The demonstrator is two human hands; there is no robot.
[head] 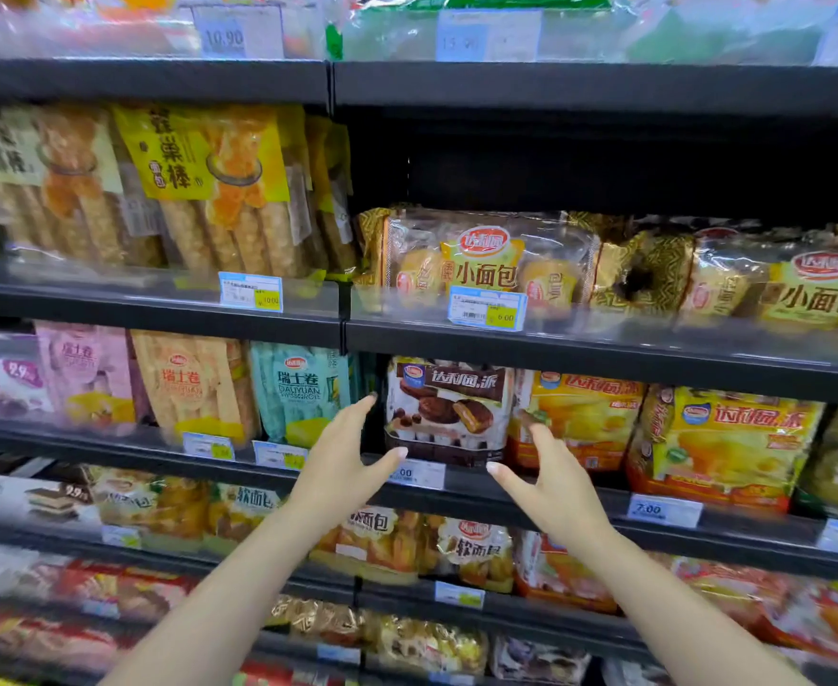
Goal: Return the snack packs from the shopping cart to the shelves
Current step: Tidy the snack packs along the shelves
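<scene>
The brown pie pack [449, 410] stands upright on the shelf [605, 524] between both hands, left hand [343, 458] and right hand [550, 480] about equally near, fingers spread and holding nothing, just short of its lower corners.

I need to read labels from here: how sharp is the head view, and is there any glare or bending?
Head view: the chocolate pie pack between the left hand and right hand is fairly sharp; edges smear with motion blur, the top shelf packs wash out in glare, and the shelf rails bow with wide-angle distortion.
</scene>
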